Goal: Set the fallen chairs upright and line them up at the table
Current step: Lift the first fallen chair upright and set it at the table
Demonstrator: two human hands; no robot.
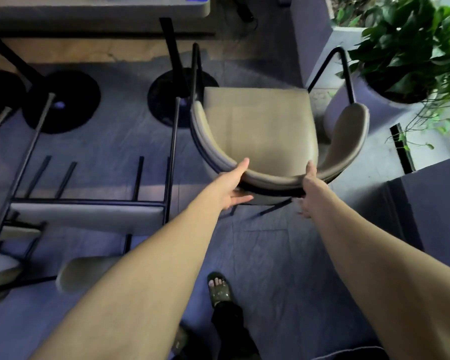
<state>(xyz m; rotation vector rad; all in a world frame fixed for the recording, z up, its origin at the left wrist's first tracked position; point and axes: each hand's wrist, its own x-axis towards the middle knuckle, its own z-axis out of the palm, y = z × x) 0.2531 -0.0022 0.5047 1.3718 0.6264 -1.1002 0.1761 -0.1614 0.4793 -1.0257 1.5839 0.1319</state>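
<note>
A beige chair (257, 126) with a curved backrest and black metal frame stands upright in front of me, seat facing up. My left hand (234, 185) grips the curved backrest on its left side, thumb on top. My right hand (309, 190) grips the same backrest on the right. To the left a second chair (89, 214) of the same kind lies fallen on the floor, legs pointing toward the table (96, 11) at the top. A third fallen chair (3, 255) shows partly at the left edge.
Two round black table bases (63, 102) (166, 100) stand on the grey floor under the table. A potted green plant (405, 48) in a pale pot stands at the right beside a grey pillar. My sandalled foot (218, 289) is below the chair.
</note>
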